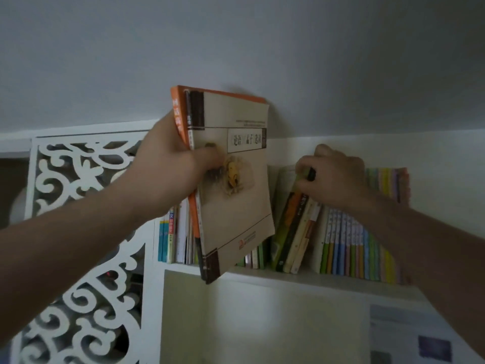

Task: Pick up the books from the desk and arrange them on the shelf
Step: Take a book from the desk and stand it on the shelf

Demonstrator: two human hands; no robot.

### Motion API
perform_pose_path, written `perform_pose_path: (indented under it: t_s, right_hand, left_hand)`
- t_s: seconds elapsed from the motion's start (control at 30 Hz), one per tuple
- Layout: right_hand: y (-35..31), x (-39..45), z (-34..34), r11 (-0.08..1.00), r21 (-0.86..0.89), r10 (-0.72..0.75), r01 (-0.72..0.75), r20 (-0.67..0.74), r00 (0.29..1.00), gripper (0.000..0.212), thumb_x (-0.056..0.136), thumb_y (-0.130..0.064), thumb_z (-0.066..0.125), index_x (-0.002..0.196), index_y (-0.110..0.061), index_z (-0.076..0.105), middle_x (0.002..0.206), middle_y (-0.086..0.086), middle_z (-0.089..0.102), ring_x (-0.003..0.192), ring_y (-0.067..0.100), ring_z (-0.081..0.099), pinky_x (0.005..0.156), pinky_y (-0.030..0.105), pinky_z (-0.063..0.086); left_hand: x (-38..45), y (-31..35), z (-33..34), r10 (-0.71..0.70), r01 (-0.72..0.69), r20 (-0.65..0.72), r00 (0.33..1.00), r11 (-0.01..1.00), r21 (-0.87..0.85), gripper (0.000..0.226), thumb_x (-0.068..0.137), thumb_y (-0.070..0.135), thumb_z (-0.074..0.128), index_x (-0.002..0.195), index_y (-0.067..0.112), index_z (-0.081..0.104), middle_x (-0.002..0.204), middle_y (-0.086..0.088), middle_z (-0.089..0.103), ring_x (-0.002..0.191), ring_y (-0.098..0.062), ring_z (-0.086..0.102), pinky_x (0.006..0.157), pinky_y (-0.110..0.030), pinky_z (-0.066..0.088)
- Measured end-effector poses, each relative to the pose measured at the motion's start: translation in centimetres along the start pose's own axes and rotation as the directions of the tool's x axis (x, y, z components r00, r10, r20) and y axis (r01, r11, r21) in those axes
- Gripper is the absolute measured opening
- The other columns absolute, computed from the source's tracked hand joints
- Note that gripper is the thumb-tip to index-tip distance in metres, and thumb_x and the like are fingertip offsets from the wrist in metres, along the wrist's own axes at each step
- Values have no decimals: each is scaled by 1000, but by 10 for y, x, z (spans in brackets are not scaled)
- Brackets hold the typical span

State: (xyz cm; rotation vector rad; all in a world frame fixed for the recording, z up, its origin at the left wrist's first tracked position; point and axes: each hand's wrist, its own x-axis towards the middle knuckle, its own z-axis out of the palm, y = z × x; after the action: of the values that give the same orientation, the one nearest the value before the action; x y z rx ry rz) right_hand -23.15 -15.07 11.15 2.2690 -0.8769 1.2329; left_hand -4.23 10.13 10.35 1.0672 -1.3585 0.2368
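Now the left hand (168,164) clamps two thin, bendy paperbacks (231,179) near their spines, above the shelf (315,281). Right hand (333,177) pinches leaning books (291,232) beside them. Light; grip spine-side to prevent sagging.

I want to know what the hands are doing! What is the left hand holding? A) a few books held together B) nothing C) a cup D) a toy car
A: the left hand grips a few books together, a beige one in front and an orange one behind, held up by the shelf.
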Motion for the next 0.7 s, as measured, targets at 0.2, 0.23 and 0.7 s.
perform_pose_path:
  t_s: [0.2, 0.23, 0.7]
  right_hand:
    - [28, -16, 2, 998, 4, -68, 68, -1, 998, 20, 84, -56, 67, 98, -42, 69, 101, -8, 44, 98, 19, 48, 87, 40, 30]
    - [30, -17, 2, 997, 11, -76, 76, -7, 997, 21, 84, -58, 67, 97, -42, 69, 102, -7, 44, 99, 19, 47, 88, 40, 29]
    - [17, -23, 1, 995, 38, -93, 97, -85, 992, 75, 67, -77, 40, 123, -37, 69, 122, 7, 52, 104, 38, 50, 85, 45, 40]
  left_hand:
    - [5, 5, 58, 143, -139, -6, 990, 969, 205, 45, 88, 8, 72, 122, 35, 59, 118, 15, 72, 108, -3, 68, 83, -17, 58]
    - [6, 5, 66, 179, -173, 4, 984, 944, 280, 44, 88, 8, 70, 124, 32, 59, 118, 13, 70, 108, -3, 66, 80, -12, 56]
    - [14, -7, 160, 316, -329, 94, 944, 890, 317, 25, 82, 32, 68, 101, 20, 57, 99, 0, 56, 89, -20, 55, 76, -44, 51]
